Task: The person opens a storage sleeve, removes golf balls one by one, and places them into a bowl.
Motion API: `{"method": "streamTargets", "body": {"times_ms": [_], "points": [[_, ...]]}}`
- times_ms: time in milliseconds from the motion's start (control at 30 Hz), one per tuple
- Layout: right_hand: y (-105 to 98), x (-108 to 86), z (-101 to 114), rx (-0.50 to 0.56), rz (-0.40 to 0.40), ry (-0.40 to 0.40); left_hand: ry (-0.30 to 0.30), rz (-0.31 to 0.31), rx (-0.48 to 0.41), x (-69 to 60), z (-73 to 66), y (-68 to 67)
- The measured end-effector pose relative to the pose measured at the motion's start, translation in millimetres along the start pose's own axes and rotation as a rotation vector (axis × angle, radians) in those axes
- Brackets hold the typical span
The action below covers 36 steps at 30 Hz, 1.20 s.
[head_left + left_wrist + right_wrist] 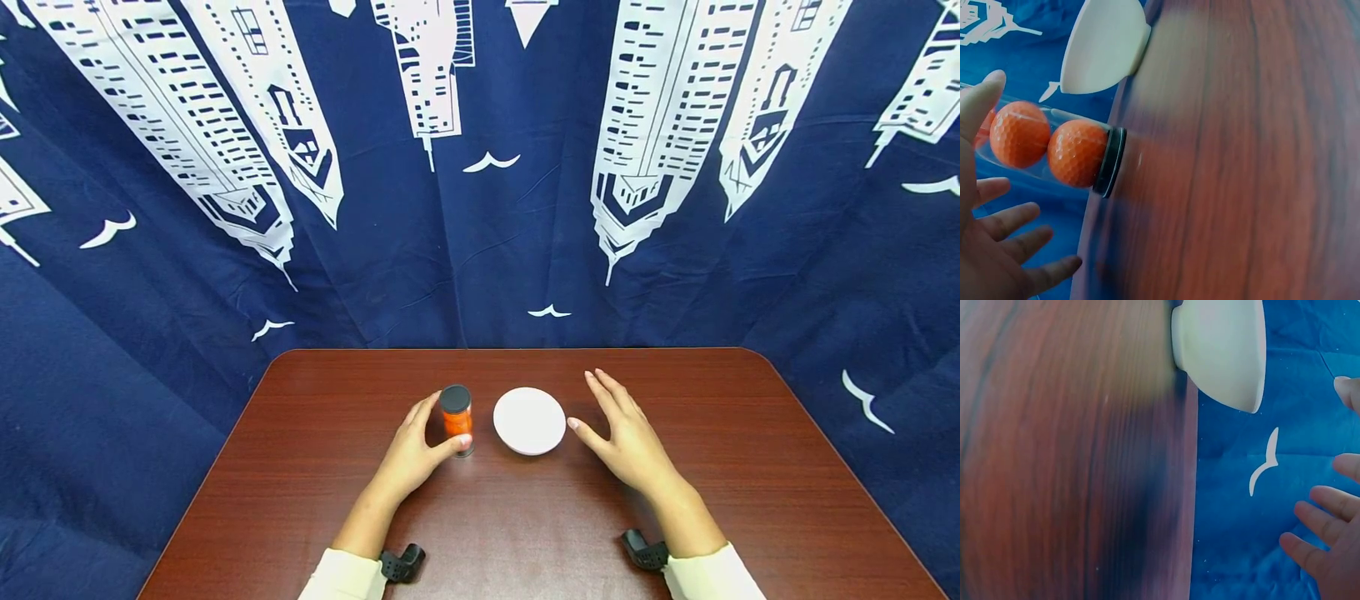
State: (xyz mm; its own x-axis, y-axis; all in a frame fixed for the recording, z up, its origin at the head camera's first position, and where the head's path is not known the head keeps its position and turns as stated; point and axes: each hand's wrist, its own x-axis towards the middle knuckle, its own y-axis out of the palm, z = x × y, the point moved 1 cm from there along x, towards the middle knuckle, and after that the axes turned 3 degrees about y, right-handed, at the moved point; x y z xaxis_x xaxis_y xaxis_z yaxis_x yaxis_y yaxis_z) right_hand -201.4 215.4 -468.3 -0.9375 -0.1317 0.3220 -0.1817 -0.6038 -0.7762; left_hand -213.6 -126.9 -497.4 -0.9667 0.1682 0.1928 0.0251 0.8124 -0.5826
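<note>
While the left hand (408, 458) lies spread around an upright tube (456, 422) of orange golf balls (1079, 153), contact unclear, left of a white bowl (528, 421) on the table (315, 433), the right hand (633, 442) hovers beside the bowl, fingers apart, the tube's lid (454, 397) on and no firm grasp evident.

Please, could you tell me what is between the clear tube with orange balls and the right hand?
In the head view, a white bowl stands between the tube and the right hand.
</note>
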Motion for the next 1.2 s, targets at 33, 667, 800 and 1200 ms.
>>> {"method": "streamTargets", "body": {"times_ms": [33, 667, 800, 1200], "points": [[0, 0.0, 0, 0.004, -0.001, -0.006, 0.002, -0.001, -0.021, 0.4, 0.0, 0.7], [9, -2.6, 12, 0.104, 0.014, -0.025, -0.040, 0.021, -0.303, 5.6, -1.2, 11.9], [10, -2.3, 16, 0.113, 0.021, -0.029, -0.051, 0.007, -0.315, 5.0, -0.9, 11.9], [9, -1.7, 35, 0.153, 0.025, -0.065, 0.029, -0.014, -0.225, -1.5, -14.9, 12.5]]}}
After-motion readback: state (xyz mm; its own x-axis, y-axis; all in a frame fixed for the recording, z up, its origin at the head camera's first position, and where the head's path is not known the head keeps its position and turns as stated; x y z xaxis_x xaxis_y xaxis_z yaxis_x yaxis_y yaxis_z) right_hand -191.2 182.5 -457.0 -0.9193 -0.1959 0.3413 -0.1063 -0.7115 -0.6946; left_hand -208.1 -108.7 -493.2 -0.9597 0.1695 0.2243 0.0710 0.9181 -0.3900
